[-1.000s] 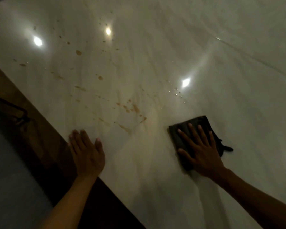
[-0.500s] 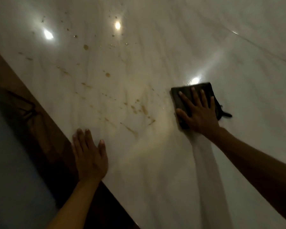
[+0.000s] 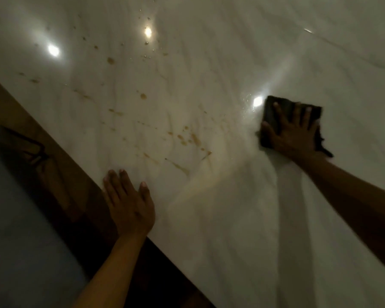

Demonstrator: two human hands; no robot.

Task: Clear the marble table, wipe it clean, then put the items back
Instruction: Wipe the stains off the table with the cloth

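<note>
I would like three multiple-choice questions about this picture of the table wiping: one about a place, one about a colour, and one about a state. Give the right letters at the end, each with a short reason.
1. Where do the brown stains lie on the marble table?
A. Between the two hands
B. Under the cloth
C. Right of the right hand

2. What colour is the cloth?
A. White
B. Dark, nearly black
C. Bright yellow

3. How is the left hand placed?
A. Closed into a fist
B. Lifted, holding a cup
C. Flat, palm down, at the table edge

Answers:
1 A: the spots spread across the marble to the left of the right hand and beyond the left hand.
2 B: it looks very dark against the pale marble.
3 C: the fingers lie stretched on the marble and hold nothing.
</note>
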